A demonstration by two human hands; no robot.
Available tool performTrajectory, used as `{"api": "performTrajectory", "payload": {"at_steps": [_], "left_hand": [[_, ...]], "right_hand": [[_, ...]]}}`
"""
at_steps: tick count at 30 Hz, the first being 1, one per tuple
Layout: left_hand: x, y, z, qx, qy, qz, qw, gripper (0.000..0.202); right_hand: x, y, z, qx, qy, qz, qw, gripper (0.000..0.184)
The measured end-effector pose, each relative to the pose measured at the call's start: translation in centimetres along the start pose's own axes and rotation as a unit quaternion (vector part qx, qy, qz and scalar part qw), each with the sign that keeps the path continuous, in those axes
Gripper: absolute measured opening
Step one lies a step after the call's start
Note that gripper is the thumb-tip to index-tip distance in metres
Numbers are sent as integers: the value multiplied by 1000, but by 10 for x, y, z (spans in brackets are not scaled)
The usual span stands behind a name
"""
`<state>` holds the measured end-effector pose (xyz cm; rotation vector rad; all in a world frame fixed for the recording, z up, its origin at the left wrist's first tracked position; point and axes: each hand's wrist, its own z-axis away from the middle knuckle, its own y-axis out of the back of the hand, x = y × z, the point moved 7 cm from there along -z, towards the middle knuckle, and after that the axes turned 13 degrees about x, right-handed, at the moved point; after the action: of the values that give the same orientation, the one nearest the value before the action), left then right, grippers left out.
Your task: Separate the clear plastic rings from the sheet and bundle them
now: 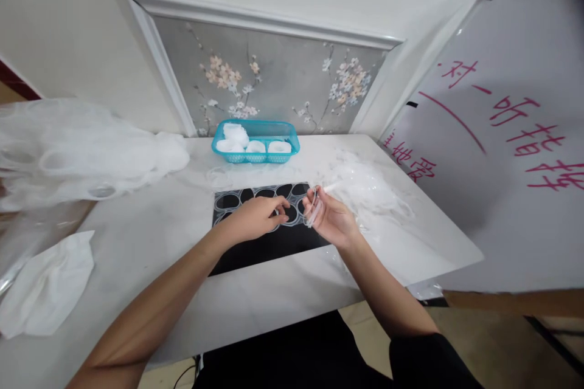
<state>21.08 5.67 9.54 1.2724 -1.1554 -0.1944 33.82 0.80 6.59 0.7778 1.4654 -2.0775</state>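
Note:
A black mat lies on the table, with a translucent sheet of ring outlines across its far half. My left hand is over this sheet, fingers bent and a gap showing between thumb and forefinger; I see nothing held there. Just to the right, my right hand is palm up, its fingers curled around a few thin translucent rings. Beyond my right hand spreads a loose heap of clear, stringy pieces.
A blue plastic basket with white rolls stands against the wall. At the left is a big pile of white translucent rings, with a white cloth or bag nearer me. A whiteboard borders the table's right side.

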Motion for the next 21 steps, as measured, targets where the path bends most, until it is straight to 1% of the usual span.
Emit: {"api": "performTrajectory", "payload": {"at_steps": [2, 3, 5, 6, 8, 10, 13, 16, 21], "left_hand": [[-9, -13, 4, -26, -17, -89, 996, 28], [-12, -22, 7, -36, -28, -126, 991, 28], [-14, -40, 15, -43, -60, -178, 981, 29], [-13, -48, 19, -36, -77, -199, 976, 31], [-11, -61, 27, -9, -103, -240, 965, 36], [-9, -69, 33, 14, -119, -271, 955, 36], [-6, -74, 39, 15, -129, -285, 950, 31], [-4, -75, 40, 13, -133, -287, 949, 31], [-1, -76, 41, 19, -133, -292, 947, 33]], "right_hand": [[-3, 12, -11, 35, 60, 84, 994, 11], [-4, 18, -16, 49, 97, 143, 984, 14], [-2, 27, -25, 59, 163, 275, 946, 19], [2, 31, -29, 55, 182, 334, 923, 21], [13, 38, -35, 49, 192, 416, 887, 26], [22, 47, -39, 64, 188, 449, 871, 31], [31, 53, -39, 75, 170, 465, 866, 35], [36, 49, -36, 51, 160, 486, 858, 35], [36, 42, -30, 42, 193, 524, 828, 29]]}}
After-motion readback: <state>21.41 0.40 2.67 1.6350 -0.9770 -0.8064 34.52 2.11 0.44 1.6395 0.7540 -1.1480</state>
